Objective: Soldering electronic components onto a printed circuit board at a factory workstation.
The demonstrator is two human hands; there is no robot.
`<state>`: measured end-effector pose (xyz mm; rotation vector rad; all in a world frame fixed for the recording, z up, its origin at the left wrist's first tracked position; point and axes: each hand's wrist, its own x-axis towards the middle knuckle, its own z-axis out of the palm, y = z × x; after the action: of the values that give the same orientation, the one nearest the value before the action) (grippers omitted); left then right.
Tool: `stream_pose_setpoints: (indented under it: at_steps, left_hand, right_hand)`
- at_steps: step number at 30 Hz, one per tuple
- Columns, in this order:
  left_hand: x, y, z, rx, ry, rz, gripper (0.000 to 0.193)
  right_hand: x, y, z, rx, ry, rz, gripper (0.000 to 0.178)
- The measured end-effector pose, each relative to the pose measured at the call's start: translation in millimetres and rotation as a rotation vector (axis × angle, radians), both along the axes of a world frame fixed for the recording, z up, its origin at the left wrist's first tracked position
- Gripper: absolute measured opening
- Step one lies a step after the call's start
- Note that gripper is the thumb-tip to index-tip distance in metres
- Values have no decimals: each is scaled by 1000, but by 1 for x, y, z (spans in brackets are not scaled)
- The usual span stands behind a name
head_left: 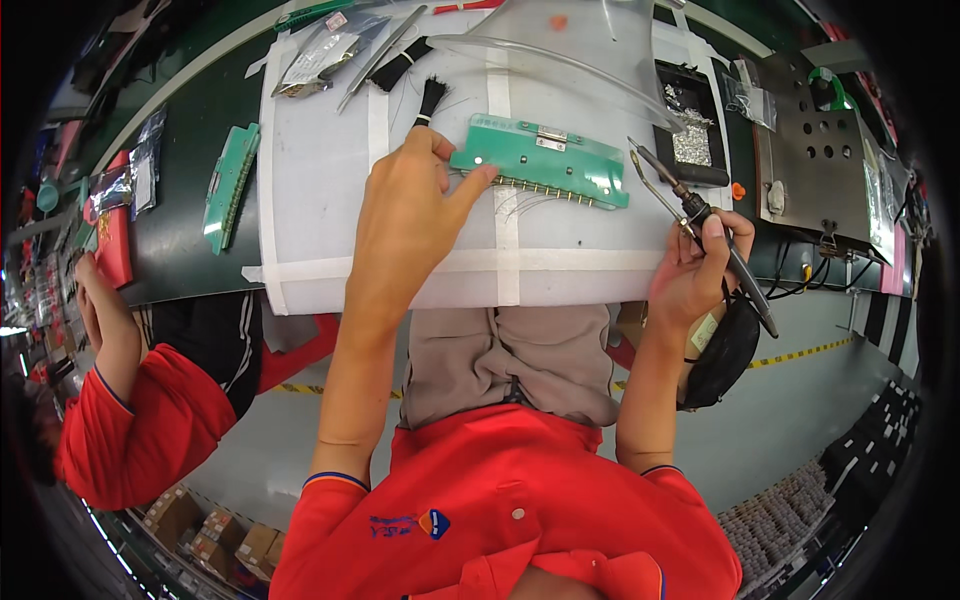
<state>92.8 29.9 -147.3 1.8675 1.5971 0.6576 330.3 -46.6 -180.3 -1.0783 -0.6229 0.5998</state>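
A long green plate-like fixture (590,175) lies tilted on the white work mat. Along its near edge runs a row of small gold pins with thin wires trailing from them, and a small metal hinge sits at its far edge. My left hand (405,205) holds the fixture's left end, thumb on the near corner, index finger curled beside it; the other fingers are hidden. Just beyond those fingers lies a tied bundle of black wires (432,100). Off the fixture's right end, my right hand (700,255) grips a soldering iron (740,262) with a thin feed tube, tip pointing up-left.
A black tray (708,172) of small silver parts stands at the right, near a perforated metal box (815,165). Another black wire bundle (400,65), tweezers (380,60) and bags (325,55) lie far left. Leftward are a second green fixture (230,190) and a co-worker (150,425).
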Motion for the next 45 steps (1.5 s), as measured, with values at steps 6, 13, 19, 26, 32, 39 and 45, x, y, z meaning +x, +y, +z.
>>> stream_pose_setpoints:
  at_steps: [6, 13, 19, 26, 32, 39, 45]
  left_hand:
    - [-6, -5, -14, -95, -588, -45, 27]
    - [-41, -18, -1, -351, -1150, 79, 14]
    - [-177, -20, 1, 201, -1221, 433, 5]
    - [-284, -1, -47, 389, -1267, 747, 24]
    - [-231, -1, -24, 291, -360, 638, 41]
    - [-228, 19, -23, 356, 277, 304, 51]
    - [-225, 27, -21, 363, 253, 332, 47]
  right_hand:
    - [2, -2, -1, -15, 60, -1, 9]
    - [2, -4, 0, 49, 65, 8, 8]
    - [-1, -2, 5, 50, 88, 0, 9]
    - [-1, -1, 4, 40, 92, 28, 10]
    - [-1, -1, 5, 22, 87, 9, 10]
    - [-2, -2, 5, 40, 95, 14, 8]
    - [3, -3, 3, 47, 74, 20, 7]
